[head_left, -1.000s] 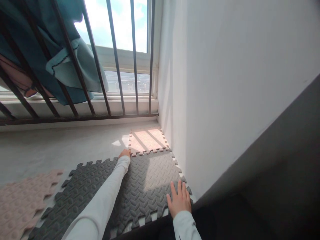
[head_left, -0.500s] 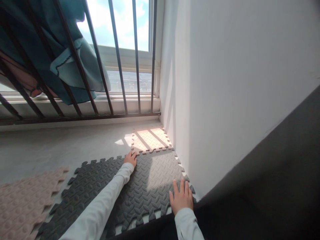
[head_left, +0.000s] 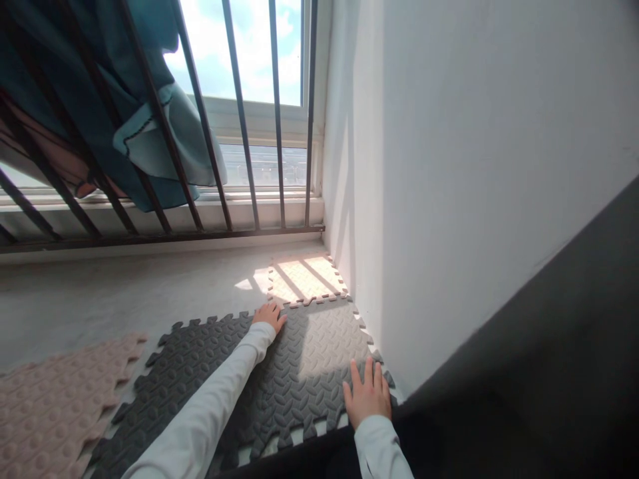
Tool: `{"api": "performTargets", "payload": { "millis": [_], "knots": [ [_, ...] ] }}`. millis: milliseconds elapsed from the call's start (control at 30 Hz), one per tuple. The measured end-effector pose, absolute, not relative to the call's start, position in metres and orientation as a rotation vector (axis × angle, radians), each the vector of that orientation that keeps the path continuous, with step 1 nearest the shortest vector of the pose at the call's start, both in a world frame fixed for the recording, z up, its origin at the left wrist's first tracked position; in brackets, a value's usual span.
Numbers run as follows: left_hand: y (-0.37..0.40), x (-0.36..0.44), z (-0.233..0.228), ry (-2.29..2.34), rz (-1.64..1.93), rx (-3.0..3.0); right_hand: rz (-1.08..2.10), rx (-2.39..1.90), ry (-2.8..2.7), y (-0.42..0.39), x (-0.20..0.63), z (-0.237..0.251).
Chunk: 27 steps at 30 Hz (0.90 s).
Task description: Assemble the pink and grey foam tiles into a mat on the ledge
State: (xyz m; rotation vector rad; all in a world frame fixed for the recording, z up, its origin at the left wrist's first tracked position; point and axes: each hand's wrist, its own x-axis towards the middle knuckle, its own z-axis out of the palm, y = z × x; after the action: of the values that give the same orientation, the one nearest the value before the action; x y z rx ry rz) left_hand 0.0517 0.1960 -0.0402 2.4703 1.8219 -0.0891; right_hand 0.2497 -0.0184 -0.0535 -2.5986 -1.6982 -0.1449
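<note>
Foam mat tile (head_left: 309, 372) looks light & bendy imo, grab by its toothed edge. Left hand (head_left: 269, 315) & right hand (head_left: 368, 397) both open, pressed flat on it.

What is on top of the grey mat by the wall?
Both hands lie flat on the grey mat: left hand at its far edge, right hand near the wall. The floor beneath is covered.

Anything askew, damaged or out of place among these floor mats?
One thing: the pink mat at lower left lies loose and skewed on the bare floor, not locked into the grey mats. The left hand and right hand lie flat on the grey mat by the wall. No damage shows.
</note>
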Motion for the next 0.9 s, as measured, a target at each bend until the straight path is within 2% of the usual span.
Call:
{"api": "performTargets", "payload": {
  "millis": [167,467,900],
  "knots": [
    [0.201,0.075,-0.044,1.642,-0.073,2.465,-0.136,-2.607,-1.677,-0.018,0.248,-0.051],
    [0.195,0.096,-0.037,1.660,-0.236,2.391,-0.104,-2.615,-1.678,-0.018,0.247,-0.050],
    [0.191,0.141,-0.042,1.564,-0.067,2.446,-0.073,-2.612,-1.699,-0.018,0.248,-0.051]
  ]
}}
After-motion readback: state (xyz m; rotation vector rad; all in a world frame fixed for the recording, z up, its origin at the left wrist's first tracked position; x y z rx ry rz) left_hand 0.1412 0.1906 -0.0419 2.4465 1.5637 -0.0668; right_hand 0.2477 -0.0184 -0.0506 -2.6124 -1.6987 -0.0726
